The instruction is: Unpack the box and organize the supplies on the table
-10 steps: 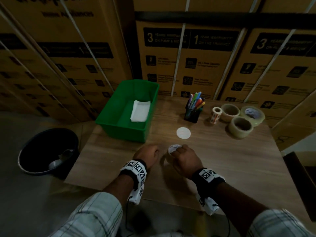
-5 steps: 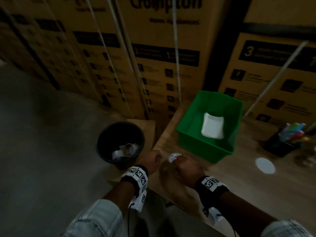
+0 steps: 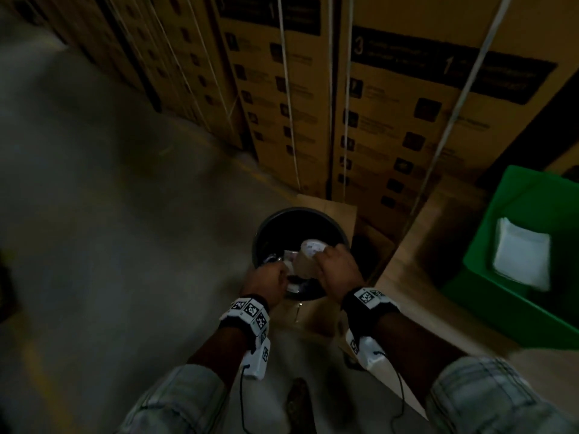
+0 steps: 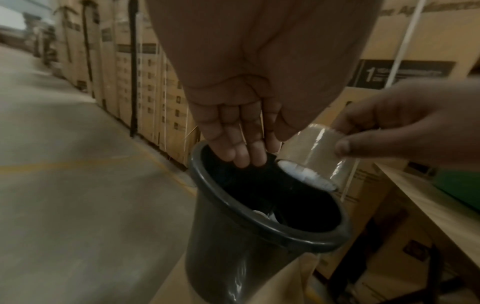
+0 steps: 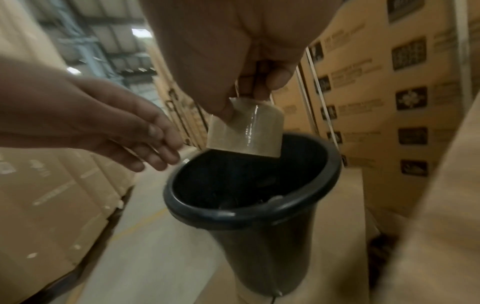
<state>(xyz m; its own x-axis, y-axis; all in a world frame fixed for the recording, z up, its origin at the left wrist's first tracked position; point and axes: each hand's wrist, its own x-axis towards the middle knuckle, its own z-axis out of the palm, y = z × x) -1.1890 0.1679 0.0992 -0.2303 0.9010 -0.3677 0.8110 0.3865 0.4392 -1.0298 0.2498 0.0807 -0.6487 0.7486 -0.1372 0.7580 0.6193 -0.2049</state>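
1. right hand pinches a brown tape roll between thumb and fingers, holding it just above the mouth of a black bin.
2. left hand hovers beside the roll, fingers relaxed and together, holding nothing.
3. green box sits on the worktop.

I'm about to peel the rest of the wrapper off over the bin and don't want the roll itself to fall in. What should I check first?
1. Right hand grips the tape roll: ok, thumb and fingers pinch its upper edge.
2. Roll over the black bin: ok, so a slip would drop it in.
3. Left hand free to peel: ok, fingers straight, holding nothing.
4. Wrapper fully off: cannot tell; a glossy film shows on the roll.
5. Room in the bin: ok, only a few scraps at the bottom.
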